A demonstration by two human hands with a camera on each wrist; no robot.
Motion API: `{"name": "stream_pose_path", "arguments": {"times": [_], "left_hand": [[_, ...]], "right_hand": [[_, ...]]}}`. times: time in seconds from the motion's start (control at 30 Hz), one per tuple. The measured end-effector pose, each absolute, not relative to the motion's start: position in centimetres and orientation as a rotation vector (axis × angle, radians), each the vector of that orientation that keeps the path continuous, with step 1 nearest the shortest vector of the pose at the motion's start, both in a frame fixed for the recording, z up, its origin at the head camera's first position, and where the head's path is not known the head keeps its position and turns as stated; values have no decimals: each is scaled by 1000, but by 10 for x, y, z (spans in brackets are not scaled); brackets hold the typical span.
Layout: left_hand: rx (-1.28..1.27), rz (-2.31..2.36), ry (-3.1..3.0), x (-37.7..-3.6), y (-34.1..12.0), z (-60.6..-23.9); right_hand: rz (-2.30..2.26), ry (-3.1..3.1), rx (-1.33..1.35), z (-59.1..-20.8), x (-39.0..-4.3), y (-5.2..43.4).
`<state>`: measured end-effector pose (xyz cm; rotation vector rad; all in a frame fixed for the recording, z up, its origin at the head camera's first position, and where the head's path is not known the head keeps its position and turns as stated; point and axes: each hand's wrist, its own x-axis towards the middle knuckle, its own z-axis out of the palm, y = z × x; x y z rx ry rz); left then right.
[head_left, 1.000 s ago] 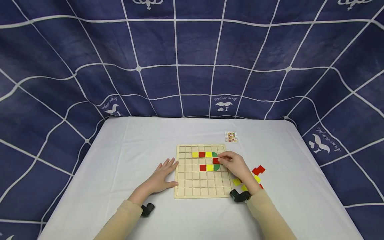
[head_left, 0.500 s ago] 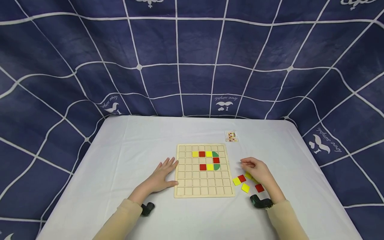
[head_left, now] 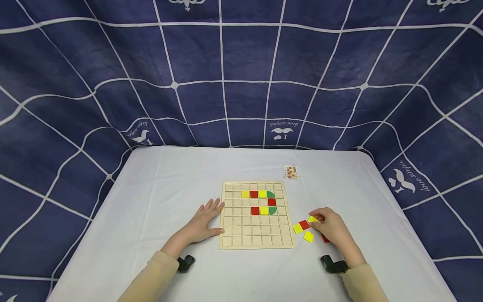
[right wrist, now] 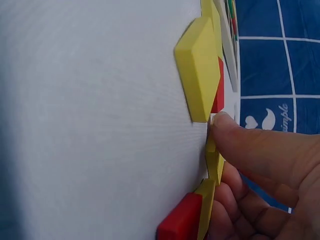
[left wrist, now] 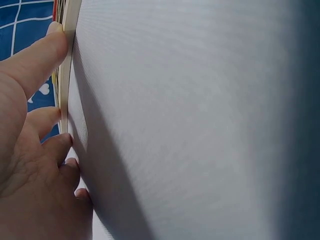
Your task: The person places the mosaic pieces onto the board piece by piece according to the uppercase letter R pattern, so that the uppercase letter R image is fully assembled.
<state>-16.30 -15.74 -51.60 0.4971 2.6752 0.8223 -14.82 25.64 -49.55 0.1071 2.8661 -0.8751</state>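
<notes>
The left hand (head_left: 203, 221) lies flat, palm down, fingers straight and slightly spread, thumb stretched sideways; its forearm in a beige sleeve runs back toward the body. The right hand (head_left: 332, 228) is curled, fingertips (right wrist: 227, 131) bent downward, wrist low, sleeve likewise beige.

I count one wooden grid board (head_left: 256, 243); seven tiles set in it (head_left: 263, 202); five loose tiles (head_left: 304, 225) beside it; one small pattern card (head_left: 291, 171); two hands.
</notes>
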Motion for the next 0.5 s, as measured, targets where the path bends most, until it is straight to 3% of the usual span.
{"name": "stream_pose_path", "arguments": {"times": [0.5], "left_hand": [[507, 822, 2675, -164, -157, -516]], "right_hand": [[-957, 2887, 143, -490, -153, 250]]}}
